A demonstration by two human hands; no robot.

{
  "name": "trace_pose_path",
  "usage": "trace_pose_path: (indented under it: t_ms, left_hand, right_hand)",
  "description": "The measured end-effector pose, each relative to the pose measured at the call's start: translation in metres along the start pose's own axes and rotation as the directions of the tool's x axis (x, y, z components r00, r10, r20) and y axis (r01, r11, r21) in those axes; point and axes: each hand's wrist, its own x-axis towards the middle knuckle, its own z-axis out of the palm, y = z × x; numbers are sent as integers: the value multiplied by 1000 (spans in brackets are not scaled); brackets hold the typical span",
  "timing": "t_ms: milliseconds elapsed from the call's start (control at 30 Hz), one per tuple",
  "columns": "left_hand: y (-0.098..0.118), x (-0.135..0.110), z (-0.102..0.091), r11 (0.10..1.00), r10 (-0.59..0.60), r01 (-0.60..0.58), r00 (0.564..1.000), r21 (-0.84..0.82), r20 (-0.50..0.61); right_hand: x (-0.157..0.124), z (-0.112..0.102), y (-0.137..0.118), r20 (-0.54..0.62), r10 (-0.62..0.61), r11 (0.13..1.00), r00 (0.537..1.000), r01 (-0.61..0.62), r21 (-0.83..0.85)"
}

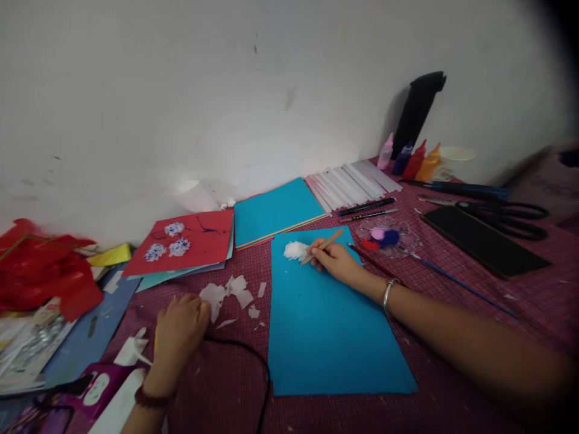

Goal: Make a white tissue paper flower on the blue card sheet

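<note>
Wooden stick (pixel 322 246) in right hand (pixel 337 260)

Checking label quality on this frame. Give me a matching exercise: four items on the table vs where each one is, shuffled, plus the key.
Things:
1 wooden stick
2 white paper scraps
3 scissors
4 squeeze bottles

Places:
A at the back, against the wall
B held in the right hand, tip at the white tuft
C on the checked cloth, at the left hand
D far right, beside the black slab

Pairs: 1-B, 2-C, 3-D, 4-A
</note>
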Motion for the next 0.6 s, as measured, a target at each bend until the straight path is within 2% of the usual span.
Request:
trace_pose_path:
  t_ms: [67,100,167,200,233,300,333,400,500,600]
  left_hand:
    - [4,1,-2,964,-116,105,993,-244,-28]
    - [6,0,-4,887,-195,174,981,-427,-6]
    - [10,-4,-7,612,-308,293,944,-735,120]
    - [12,-5,-8,459,-324,327,927,-826,187]
    - [13,-5,-8,329,-320,345,917,-879,240]
    - [13,-4,-6,166,-289,338,915,-927,282]
    - [13,-2,-5,126,-275,323,920,-938,280]
    - [14,4,-2,105,-257,299,930,-949,264]
    - [26,17,-3,174,-208,279,948,-944,242]
    - [58,35,-9,247,-103,194,979,-949,174]
  right_hand:
    - [0,0,1,3,-7,1000,1000,7,11]
    - [0,0,1,5,-12,1000,1000,12,16]
    - [0,0,1,10,-14,1000,1000,14,20]
    - [0,0,1,11,-10,1000,1000,10,18]
    - [0,0,1,10,-4,1000,1000,4,14]
    - [0,-1,1,5,6,1000,1000,-6,6]
    - [0,0,1,0,6,1000,1000,-6,6]
    - [-1,0,1,-3,2,1000,1000,-2,24]
    - [-2,2,1,26,-13,997,1000,11,80]
    - [-4,4,2,60,-35,996,998,30,88]
